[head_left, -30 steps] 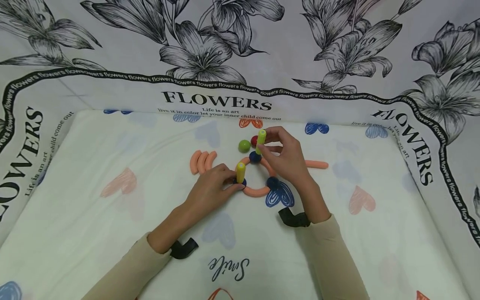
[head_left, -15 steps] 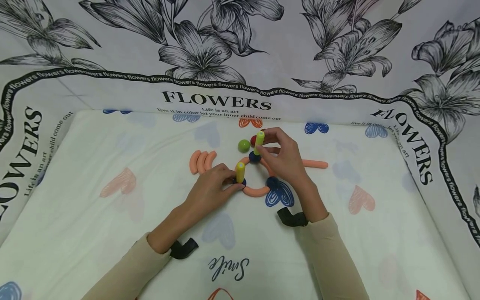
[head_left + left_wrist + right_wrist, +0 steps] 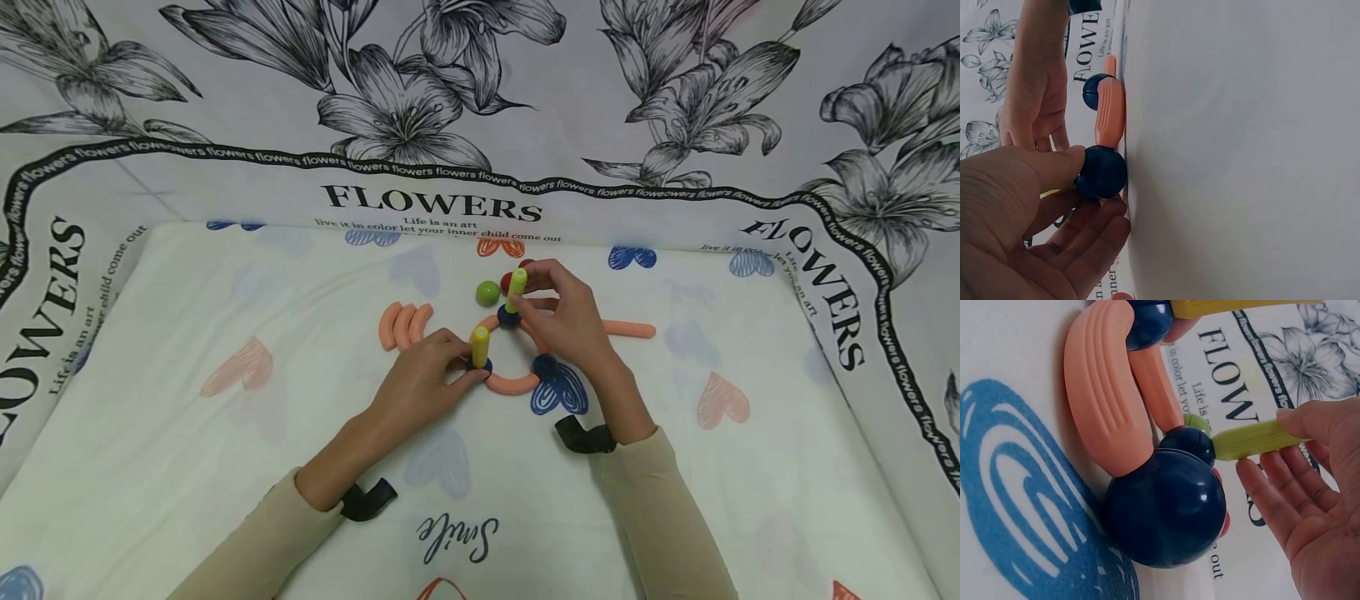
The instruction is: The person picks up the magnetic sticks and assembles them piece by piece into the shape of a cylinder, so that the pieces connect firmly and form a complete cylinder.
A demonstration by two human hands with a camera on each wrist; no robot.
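Observation:
A ring of curved orange rods (image 3: 512,386) and dark blue balls lies on the cloth. My left hand (image 3: 420,375) pinches the left blue ball (image 3: 1105,172) between thumb and fingers; a yellow rod (image 3: 481,346) stands upright on that ball. At the ring's back, my right hand (image 3: 572,317) pinches a yellow-green rod (image 3: 1257,439) between thumb and fingertips. Its lower end meets the back blue ball (image 3: 1186,447); whether it is fully seated I cannot tell. Neither hand touches the front-right blue ball (image 3: 1166,509).
Left of the ring lie several loose curved orange rods (image 3: 406,325). A green ball (image 3: 487,292) and red balls (image 3: 507,282), partly hidden by the right hand, sit behind it. A straight orange rod (image 3: 630,329) extends to the right.
My right hand and the yellow-green rod have shifted slightly down and left, toward the back blue ball. The left hand keeps its hold in the same place.

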